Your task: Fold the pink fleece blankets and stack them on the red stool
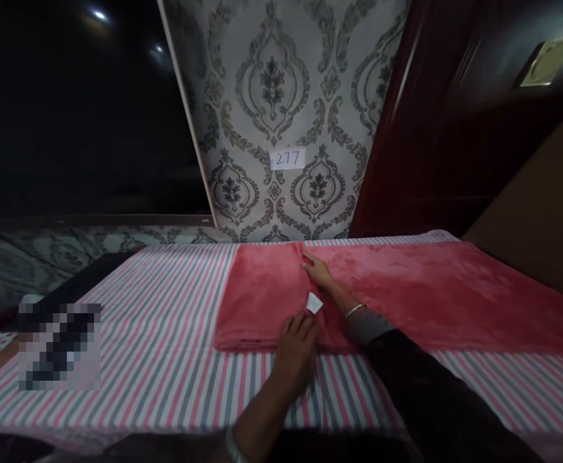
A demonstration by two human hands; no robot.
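A plush pinkish-red blanket [407, 296] lies along the bed, its left part folded into a layered stack [262, 296]. My left hand [298, 347] is at the near end of the fold's right edge, fingers curled round the cloth. Just beyond those fingers a white label [315, 303] sticks up from the blanket. Farther back, my right hand [318, 270] grips the same edge near its far corner, thumb and forefinger at the cloth. The undersides of both hands are hidden.
A striped sheet [166, 308] covers the bed beneath the blanket. Behind stand a patterned wall [272, 103] with a paper marked 277 [288, 159], a large dark screen [83, 122] at left and a dark red glossy panel [436, 128] at right. A blurred patch [60, 347] hides something at left.
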